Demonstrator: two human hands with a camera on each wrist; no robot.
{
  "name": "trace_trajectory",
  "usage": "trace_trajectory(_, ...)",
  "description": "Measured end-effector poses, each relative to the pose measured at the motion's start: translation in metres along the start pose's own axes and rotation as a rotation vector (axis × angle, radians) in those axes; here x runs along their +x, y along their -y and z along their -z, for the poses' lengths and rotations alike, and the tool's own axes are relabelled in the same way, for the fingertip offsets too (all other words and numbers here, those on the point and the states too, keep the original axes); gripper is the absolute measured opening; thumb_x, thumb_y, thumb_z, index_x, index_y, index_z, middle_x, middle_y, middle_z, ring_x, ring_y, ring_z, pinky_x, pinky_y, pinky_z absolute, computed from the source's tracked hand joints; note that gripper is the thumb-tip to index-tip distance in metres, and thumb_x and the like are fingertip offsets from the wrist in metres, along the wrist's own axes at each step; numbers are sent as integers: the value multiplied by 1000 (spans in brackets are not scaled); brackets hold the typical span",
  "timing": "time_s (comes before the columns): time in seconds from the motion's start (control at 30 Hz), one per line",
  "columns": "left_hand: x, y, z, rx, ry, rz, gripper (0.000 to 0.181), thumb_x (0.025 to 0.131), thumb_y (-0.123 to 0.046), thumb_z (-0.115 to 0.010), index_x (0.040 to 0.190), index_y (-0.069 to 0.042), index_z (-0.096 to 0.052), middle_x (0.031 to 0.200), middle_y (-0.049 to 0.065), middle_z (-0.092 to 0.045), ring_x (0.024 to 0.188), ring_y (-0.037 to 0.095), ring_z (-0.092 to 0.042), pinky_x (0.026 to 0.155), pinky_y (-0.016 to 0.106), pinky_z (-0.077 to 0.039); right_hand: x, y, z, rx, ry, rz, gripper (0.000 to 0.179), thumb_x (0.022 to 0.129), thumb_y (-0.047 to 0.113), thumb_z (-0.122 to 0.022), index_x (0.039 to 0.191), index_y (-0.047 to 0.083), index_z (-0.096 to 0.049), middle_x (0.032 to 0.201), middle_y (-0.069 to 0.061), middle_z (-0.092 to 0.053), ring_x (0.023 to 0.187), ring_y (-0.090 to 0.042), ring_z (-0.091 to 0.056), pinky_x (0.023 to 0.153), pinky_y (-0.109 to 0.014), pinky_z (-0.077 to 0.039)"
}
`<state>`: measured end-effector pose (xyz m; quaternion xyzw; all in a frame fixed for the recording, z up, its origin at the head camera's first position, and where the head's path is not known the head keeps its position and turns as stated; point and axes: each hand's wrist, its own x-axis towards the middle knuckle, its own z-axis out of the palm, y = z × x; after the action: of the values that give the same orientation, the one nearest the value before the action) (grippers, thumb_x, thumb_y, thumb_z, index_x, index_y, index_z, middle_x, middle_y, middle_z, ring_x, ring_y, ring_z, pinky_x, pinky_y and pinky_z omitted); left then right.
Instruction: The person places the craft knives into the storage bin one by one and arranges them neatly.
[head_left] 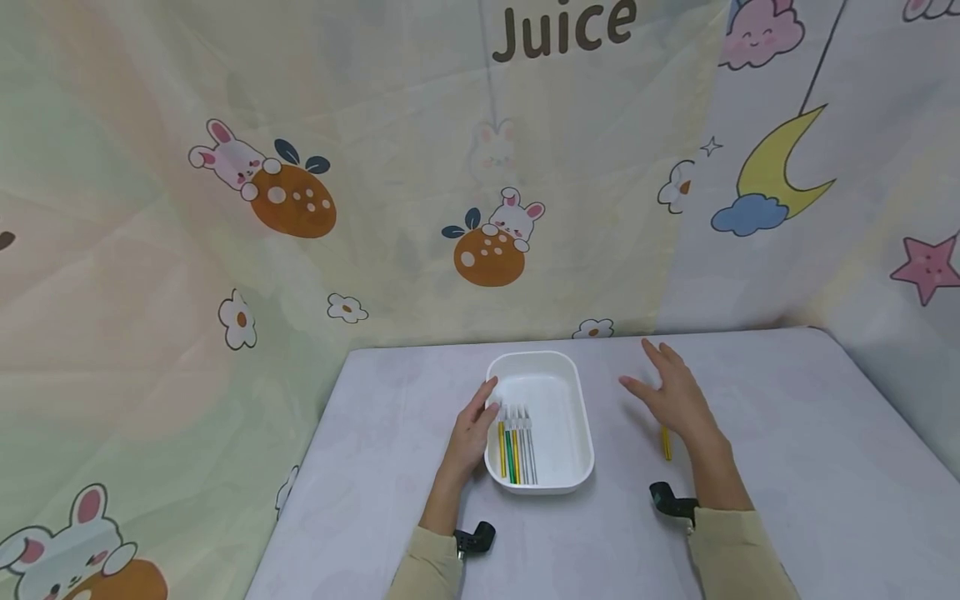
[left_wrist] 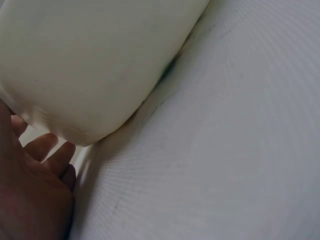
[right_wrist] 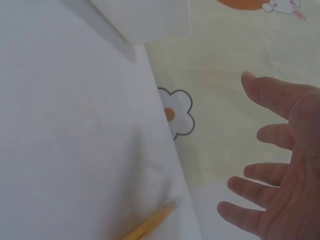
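A white tray [head_left: 566,433] stands on the table, with several slim forks [head_left: 517,446] side by side along its left part, tines pointing away from me. Their handles are yellow, green and silvery. My left hand [head_left: 468,433] holds the tray's left side, thumb over the rim; in the left wrist view, its fingers [left_wrist: 60,157] curve against the outer wall. To the right of the tray, my right hand [head_left: 678,400] hovers with fingers spread and nothing in them. Beneath it lies a thin yellow handle [head_left: 666,444], its far part hidden by the hand; one end [right_wrist: 152,220] shows in the right wrist view.
A white cloth covers the table [head_left: 600,542]. Right behind its back edge hangs a printed curtain [head_left: 405,250] with rabbits, oranges and flowers. Each sleeve [head_left: 738,550] has a small black wrist camera [head_left: 672,502] beside it.
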<state>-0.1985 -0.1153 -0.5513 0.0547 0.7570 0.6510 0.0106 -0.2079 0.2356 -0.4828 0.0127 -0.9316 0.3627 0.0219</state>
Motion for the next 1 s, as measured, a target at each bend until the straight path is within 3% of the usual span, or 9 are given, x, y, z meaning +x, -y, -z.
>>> trace_trajectory(0.23,0,1,0,-6,3,-3,47,110,-26,-50,157,-32,-47,170,-9,-31,161,16,-20,132,47,-15,0,-7,4,-10,-4,-4,94,99,58,-62,166,6,-20,167,-36,-13,150,-61,-19,114,-81,-25)
trace_trajectory(0.6,0,-1,0,-16,1,4,45,109,-31,-52,153,-42,-48,169,-12,-31,161,14,-20,133,46,-15,-1,-12,8,-14,14,-37,96,99,58,-62,166,6,-19,168,-36,-11,150,-62,-18,113,-82,-24)
trace_trajectory(0.77,0,1,0,-19,2,-1,46,109,-29,-52,154,-38,-49,170,-10,-32,161,15,-19,133,47,-15,-2,-17,10,-28,41,-55,99,97,59,-64,167,8,-16,168,-36,-11,151,-61,-16,113,-82,-23)
trace_trajectory(1.0,0,1,0,-15,1,1,46,110,-28,-51,154,-39,-49,170,-10,-31,161,14,-20,132,46,-16,-3,-28,12,-50,84,-65,88,101,44,-64,165,4,-20,165,-38,-16,150,-61,-19,115,-80,-23)
